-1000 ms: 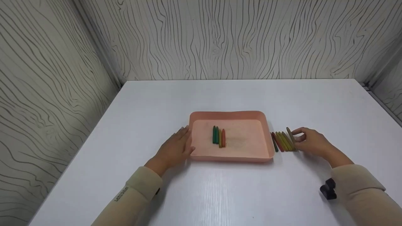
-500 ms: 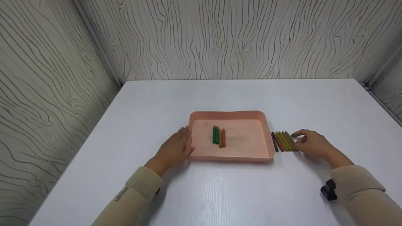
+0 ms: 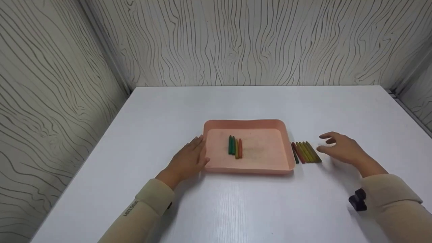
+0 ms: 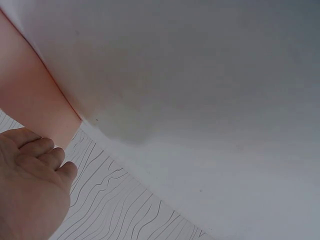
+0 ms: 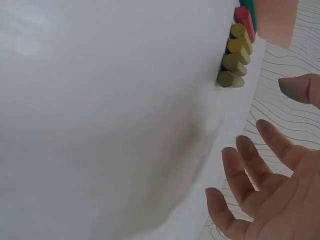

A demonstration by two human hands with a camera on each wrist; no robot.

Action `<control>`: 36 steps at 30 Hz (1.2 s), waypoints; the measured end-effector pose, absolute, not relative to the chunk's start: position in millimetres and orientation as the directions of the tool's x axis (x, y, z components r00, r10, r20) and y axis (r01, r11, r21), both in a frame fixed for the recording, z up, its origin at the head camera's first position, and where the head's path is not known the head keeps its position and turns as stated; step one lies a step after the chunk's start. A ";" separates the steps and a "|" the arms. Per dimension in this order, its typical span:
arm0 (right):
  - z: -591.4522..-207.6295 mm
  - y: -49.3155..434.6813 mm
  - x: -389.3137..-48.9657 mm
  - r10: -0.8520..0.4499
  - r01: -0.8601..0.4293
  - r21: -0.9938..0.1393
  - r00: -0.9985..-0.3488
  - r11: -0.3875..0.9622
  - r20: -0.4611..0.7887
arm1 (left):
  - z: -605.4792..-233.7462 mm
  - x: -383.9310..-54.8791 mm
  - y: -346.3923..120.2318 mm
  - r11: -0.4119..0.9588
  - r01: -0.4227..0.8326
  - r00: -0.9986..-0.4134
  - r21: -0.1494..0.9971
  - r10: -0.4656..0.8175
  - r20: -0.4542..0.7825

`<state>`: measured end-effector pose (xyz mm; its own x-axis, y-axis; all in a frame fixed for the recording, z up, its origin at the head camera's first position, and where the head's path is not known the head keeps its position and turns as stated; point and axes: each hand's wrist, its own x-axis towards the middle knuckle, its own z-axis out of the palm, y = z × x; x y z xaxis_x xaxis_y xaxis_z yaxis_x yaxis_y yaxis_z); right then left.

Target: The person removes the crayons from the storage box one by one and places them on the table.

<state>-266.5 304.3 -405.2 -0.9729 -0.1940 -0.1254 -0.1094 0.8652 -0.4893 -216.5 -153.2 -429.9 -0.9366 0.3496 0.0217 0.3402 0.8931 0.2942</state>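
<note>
A row of several crayons [image 3: 306,152] lies side by side on the table, along the right side of a pink tray [image 3: 249,171]. From the tray outward it runs dark green, red, then yellow to olive tones. My right hand [image 3: 342,148] is just right of the row, fingers spread and nothing in them; in the right wrist view the olive end crayon [image 5: 231,79] is nearest to it. My left hand [image 3: 185,160] rests with extended fingers against the tray's left wall. Inside the tray lie two green crayons [image 3: 232,145], a brownish-yellow crayon [image 3: 237,149] and an orange-red crayon [image 3: 240,147].
The white table [image 3: 236,209] runs back to a wood-grain patterned wall [image 3: 236,44]. Another such wall [image 3: 57,118] rises at the left. A black device [image 3: 358,199] sits at the right sleeve cuff.
The right hand laid the tilted olive crayon down at the right end of the row, let go of it and drew back to the right. The left hand has stayed at the tray.
</note>
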 end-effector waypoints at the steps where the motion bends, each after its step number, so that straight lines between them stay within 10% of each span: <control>1: -403.4 304.8 -267.2 -0.195 -0.115 -0.481 -0.973 0.869 -0.119 | -429.8 -216.6 -153.2 0.894 0.340 -0.937 0.293 0.350 0.021; 36: -340.5 252.7 -277.7 -0.234 -0.233 -0.455 -0.971 0.860 0.055 | -431.9 -217.5 -154.8 0.890 0.342 -0.936 0.300 0.350 0.028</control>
<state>-277.7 252.7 -340.5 -0.9706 -0.2344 0.0550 -0.2334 0.8595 -0.4547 -217.5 -154.8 -431.9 -0.9361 0.3505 0.0283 0.3424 0.8903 0.3003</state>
